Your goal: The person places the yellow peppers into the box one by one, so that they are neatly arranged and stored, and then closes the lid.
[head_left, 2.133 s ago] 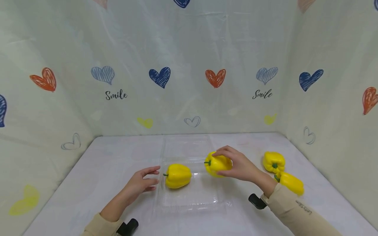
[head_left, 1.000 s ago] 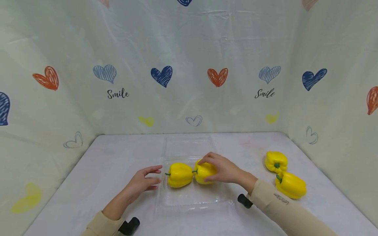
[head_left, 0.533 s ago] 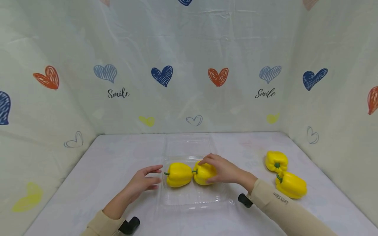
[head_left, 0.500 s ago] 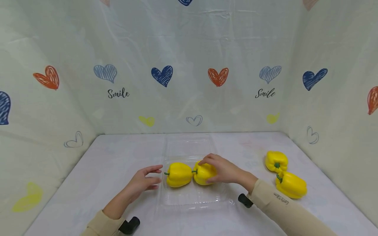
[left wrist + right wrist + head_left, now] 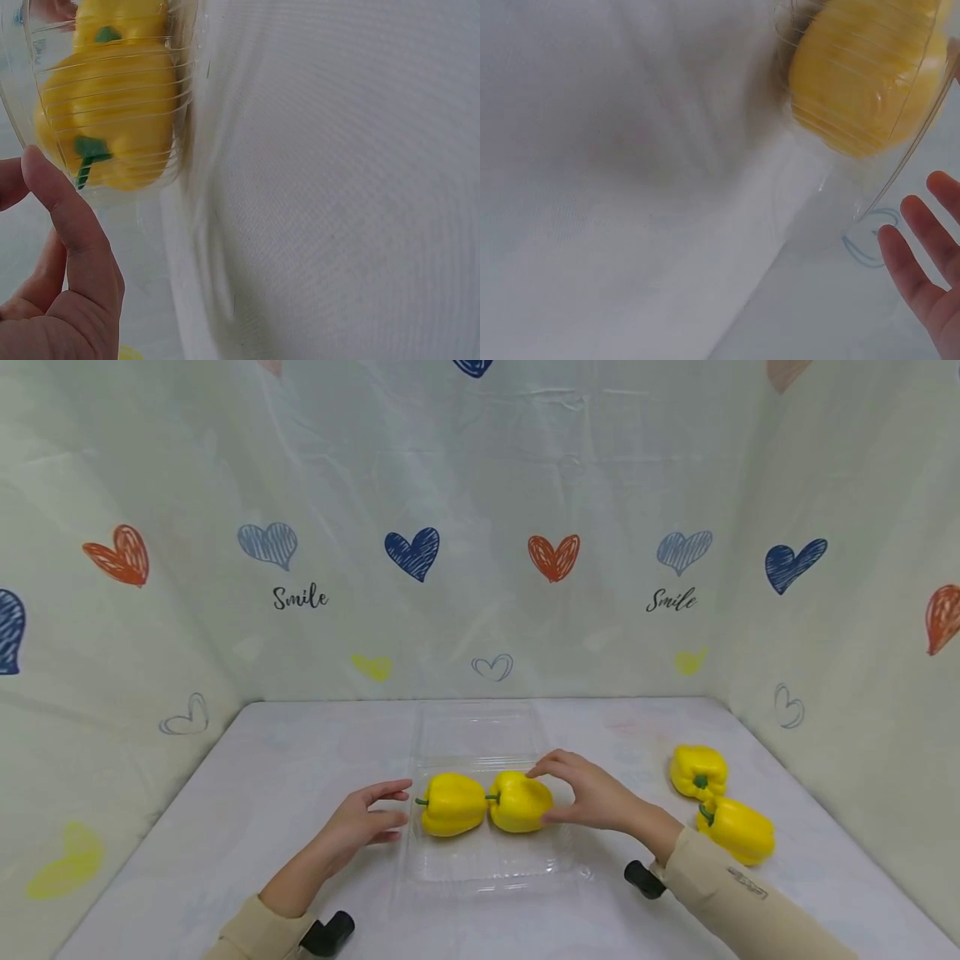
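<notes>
Two yellow peppers (image 5: 483,802) sit side by side, touching, in the clear tray (image 5: 491,864). Right hand (image 5: 592,793), fingers loose, is at the right pepper's side; contact unclear. Left hand (image 5: 360,822) is relaxed by the tray's left edge, holding nothing. Wrist views blurred, peppers cropped.

A yellow pepper (image 5: 864,79) fills the top right corner, seen through the ribbed clear wall of a tray (image 5: 900,161). Below it, at the right edge, the right hand (image 5: 928,259) shows only straight fingers, apart from the tray. A white cloth (image 5: 622,195) covers everything else.
</notes>
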{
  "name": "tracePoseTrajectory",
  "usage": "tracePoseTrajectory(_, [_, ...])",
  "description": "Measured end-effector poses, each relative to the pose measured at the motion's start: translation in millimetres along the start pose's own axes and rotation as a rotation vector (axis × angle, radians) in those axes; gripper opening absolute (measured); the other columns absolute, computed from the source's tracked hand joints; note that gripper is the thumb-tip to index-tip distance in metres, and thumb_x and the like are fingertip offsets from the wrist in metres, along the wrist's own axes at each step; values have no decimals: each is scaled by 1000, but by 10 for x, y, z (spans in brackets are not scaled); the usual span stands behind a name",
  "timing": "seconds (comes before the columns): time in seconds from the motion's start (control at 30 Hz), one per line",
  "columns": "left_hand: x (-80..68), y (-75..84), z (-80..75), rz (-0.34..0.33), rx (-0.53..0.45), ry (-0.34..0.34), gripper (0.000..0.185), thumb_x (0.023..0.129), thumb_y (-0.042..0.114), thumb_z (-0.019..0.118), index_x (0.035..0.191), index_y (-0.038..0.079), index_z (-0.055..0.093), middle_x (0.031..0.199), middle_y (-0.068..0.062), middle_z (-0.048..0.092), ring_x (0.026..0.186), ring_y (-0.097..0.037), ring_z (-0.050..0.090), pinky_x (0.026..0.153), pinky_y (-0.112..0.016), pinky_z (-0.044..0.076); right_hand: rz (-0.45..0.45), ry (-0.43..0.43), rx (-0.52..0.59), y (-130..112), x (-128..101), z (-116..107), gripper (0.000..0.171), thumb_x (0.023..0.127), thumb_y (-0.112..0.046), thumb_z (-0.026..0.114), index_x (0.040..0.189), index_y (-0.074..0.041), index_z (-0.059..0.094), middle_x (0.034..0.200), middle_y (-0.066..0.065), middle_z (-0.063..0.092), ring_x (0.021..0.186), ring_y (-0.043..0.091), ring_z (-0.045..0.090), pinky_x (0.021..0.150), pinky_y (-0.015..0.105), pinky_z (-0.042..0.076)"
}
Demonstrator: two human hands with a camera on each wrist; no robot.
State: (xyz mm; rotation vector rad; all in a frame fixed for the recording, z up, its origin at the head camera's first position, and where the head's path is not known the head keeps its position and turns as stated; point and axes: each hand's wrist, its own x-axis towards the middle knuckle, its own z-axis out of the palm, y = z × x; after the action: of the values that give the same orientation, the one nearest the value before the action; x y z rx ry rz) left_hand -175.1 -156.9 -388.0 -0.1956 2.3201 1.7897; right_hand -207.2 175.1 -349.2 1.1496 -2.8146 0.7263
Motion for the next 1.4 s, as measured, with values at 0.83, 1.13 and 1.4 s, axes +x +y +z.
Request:
tracePoseTrajectory(0.83, [4,-7,6,3,-13,2,50,81,3,66,129,8,55,119,-12,51,85,-20,58,73,-33,55,55,166,-83,301,-395,-194,41,73,-19,80,110,-15,62,108,-2,57,100,21,53,86,43,48])
tracePoseTrajectory(1.13, [-4,-7,8,10,-18,3,49,82,2,66,129,7,55,119,-13,51,83,-20,59,72,-34,55,91,221,-81,393,-566,-242,42,71,-15,81,109,-12,63,107,-3,57,99,22,54,85,45,48])
tracePoseTrajectory(1.4, [0,-10,11,14,-12,5,49,82,3,66,129,8,55,120,-13,51,83,-20,59,72,-33,55,76,286,-117,470,-739,-317,44,69,-17,82,108,-10,64,105,-1,59,97,25,56,82,45,49])
